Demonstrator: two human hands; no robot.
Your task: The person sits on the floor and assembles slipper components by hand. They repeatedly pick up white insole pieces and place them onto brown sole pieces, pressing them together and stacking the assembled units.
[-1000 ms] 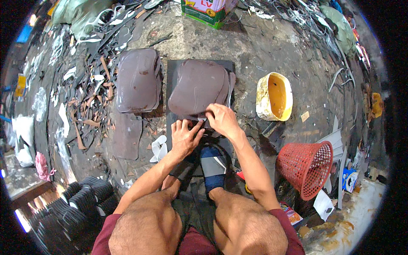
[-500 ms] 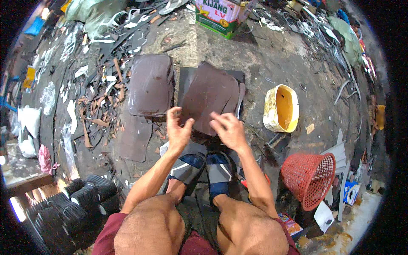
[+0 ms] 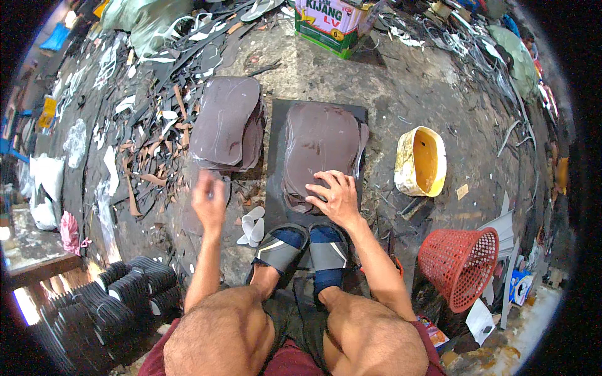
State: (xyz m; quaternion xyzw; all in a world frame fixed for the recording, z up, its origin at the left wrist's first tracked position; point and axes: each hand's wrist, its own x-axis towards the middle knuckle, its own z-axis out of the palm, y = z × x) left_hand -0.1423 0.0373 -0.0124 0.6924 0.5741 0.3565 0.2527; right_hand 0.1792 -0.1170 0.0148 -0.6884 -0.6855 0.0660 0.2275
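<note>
Two stacks of dark brown sole sheets with curved outlines lie before me. The right stack [image 3: 321, 141] rests on a black board [image 3: 276, 169]. My right hand [image 3: 337, 195] lies on its near right corner, fingers spread and bent, with nothing gripped. The left stack [image 3: 226, 119] has its top sheet slightly turned against those below. Just short of its near left corner is my left hand [image 3: 209, 197], its fingers smeared by motion. Part of a brown sheet shows behind that hand, and whether the hand touches it I cannot tell.
White curved pieces [image 3: 253, 227] lie by my sandals [image 3: 282, 250]. On the right stand a yellow tub [image 3: 404, 163] and a red mesh basket [image 3: 442, 263]. A printed tin [image 3: 326, 28] stands at the back. Scraps [image 3: 150, 156] litter the left floor, behind stacked black soles [image 3: 135, 282].
My left hand has moved left, away from the right stack. My right hand has settled on that stack, whose tilted top sheet now lies straighter. The left stack's top sheet looks different.
</note>
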